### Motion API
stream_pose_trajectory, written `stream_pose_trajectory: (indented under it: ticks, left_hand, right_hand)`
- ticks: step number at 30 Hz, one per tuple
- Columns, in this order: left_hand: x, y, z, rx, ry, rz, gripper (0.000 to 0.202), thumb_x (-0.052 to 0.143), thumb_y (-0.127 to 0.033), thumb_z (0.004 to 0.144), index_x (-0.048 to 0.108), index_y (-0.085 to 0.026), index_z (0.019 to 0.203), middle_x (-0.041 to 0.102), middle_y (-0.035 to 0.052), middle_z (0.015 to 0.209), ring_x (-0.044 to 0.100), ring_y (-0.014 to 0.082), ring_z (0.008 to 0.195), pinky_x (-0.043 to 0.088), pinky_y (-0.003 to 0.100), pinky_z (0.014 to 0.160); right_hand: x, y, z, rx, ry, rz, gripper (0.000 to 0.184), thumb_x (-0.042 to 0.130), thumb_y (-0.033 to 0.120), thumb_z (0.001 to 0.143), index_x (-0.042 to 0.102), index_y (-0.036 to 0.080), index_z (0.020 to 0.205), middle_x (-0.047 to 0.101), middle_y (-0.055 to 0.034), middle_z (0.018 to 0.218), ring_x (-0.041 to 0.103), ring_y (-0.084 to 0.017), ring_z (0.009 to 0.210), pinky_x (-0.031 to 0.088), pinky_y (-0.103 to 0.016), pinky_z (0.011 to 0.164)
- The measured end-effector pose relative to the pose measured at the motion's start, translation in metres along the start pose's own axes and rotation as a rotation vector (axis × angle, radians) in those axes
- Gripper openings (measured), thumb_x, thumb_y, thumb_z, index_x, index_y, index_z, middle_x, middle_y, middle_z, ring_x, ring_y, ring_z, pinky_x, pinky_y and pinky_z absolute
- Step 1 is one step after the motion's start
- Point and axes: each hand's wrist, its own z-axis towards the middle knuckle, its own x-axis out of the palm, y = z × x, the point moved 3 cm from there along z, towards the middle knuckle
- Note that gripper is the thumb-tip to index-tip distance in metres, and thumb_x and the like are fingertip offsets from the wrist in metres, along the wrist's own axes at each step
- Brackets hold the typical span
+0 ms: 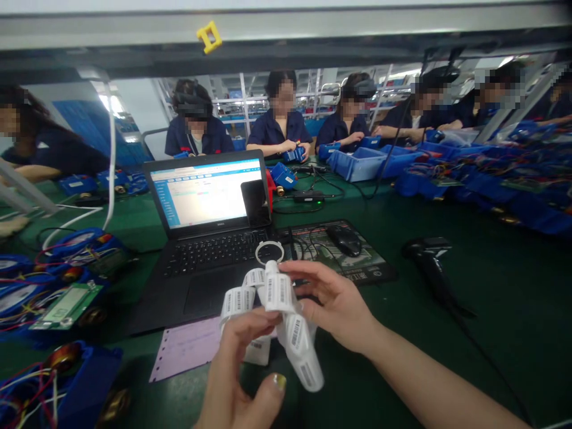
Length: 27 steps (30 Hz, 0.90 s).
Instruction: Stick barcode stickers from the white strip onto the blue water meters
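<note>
A long curling strip of white barcode labels (279,292) hangs in loops in front of the laptop. My right hand (337,304) pinches it from the right, thumb and fingers closed on the strip near its upper loops. From the left, my left hand (241,363) reaches with bent fingers against the loops. Its thumb stands well apart from the fingers, so it does not grip the strip. One end of the strip droops between my hands toward the table. Behind the labels, a pale ring (269,243) shows at the laptop's right edge.
An open laptop (196,256) stands ahead, a dark phone (255,204) against its screen. Pink paper (187,350) lies before it. At right are a mouse (344,240) and barcode scanner (431,268); at left, blue wired units (75,381). Co-workers sit opposite, near blue bins (357,165).
</note>
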Motion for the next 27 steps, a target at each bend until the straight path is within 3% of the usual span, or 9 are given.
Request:
stream_pose_trajectory:
  ticks: [4, 7, 13, 18, 23, 27]
  left_hand:
    - [0.005, 0.005, 0.0, -0.26, -0.08, -0.347, 0.047, 0.049, -0.045, 0.092, 0.026, -0.027, 0.129, 0.052, 0.0086, 0.117, 0.055, 0.0211, 0.105, 0.045, 0.032, 0.091]
    - [0.006, 0.015, 0.0, -0.361, -0.07, -0.427, 0.06, 0.056, -0.041, 0.09, 0.02, -0.027, 0.136, 0.051, 0.0095, 0.12, 0.055, 0.021, 0.105, 0.046, 0.03, 0.089]
    - [0.0, 0.02, 0.003, -0.293, -0.122, -0.316, 0.043, 0.055, -0.031, 0.09, 0.038, -0.023, 0.129, 0.05, 0.01, 0.124, 0.054, 0.0175, 0.107, 0.046, 0.024, 0.089]
    - [-0.001, 0.019, 0.003, -0.293, -0.177, -0.325, 0.045, 0.06, -0.029, 0.088, 0.04, -0.023, 0.128, 0.05, 0.0105, 0.124, 0.055, 0.0187, 0.107, 0.047, 0.026, 0.09]
    - [-0.003, 0.024, 0.007, -0.34, -0.261, -0.607, 0.058, 0.069, -0.026, 0.082, 0.036, -0.027, 0.129, 0.05, 0.0092, 0.122, 0.057, 0.0174, 0.102, 0.05, 0.024, 0.085]
    - [-0.011, 0.026, 0.014, -0.402, -0.334, -0.866, 0.073, 0.077, -0.023, 0.073, 0.033, -0.022, 0.131, 0.052, 0.0104, 0.115, 0.06, 0.0173, 0.095, 0.052, 0.023, 0.079]
  right_hand:
    - [0.009, 0.009, -0.004, -0.053, 0.075, -0.114, 0.04, 0.062, 0.014, 0.084, 0.056, 0.025, 0.121, 0.057, -0.0054, 0.121, 0.055, -0.019, 0.11, 0.049, -0.031, 0.089]
    - [0.012, 0.01, -0.005, -0.067, 0.107, -0.149, 0.042, 0.06, 0.009, 0.081, 0.056, 0.024, 0.12, 0.058, -0.0045, 0.119, 0.055, -0.019, 0.11, 0.049, -0.029, 0.089]
    - [0.013, 0.006, -0.008, -0.039, 0.093, -0.178, 0.041, 0.059, 0.008, 0.079, 0.058, 0.025, 0.116, 0.06, -0.0039, 0.117, 0.055, -0.019, 0.109, 0.049, -0.03, 0.088]
    - [0.012, 0.007, -0.01, -0.054, 0.036, -0.235, 0.032, 0.059, 0.011, 0.079, 0.062, 0.022, 0.109, 0.063, -0.0053, 0.107, 0.06, -0.018, 0.09, 0.052, -0.027, 0.074]
    - [0.013, 0.002, -0.014, -0.074, 0.037, -0.281, 0.03, 0.059, 0.011, 0.082, 0.063, 0.024, 0.108, 0.064, -0.0032, 0.099, 0.059, -0.014, 0.079, 0.051, -0.023, 0.068]
    - [0.013, -0.002, -0.015, -0.065, 0.04, -0.373, 0.03, 0.056, 0.01, 0.082, 0.064, 0.022, 0.108, 0.064, -0.005, 0.099, 0.06, -0.016, 0.081, 0.051, -0.024, 0.067]
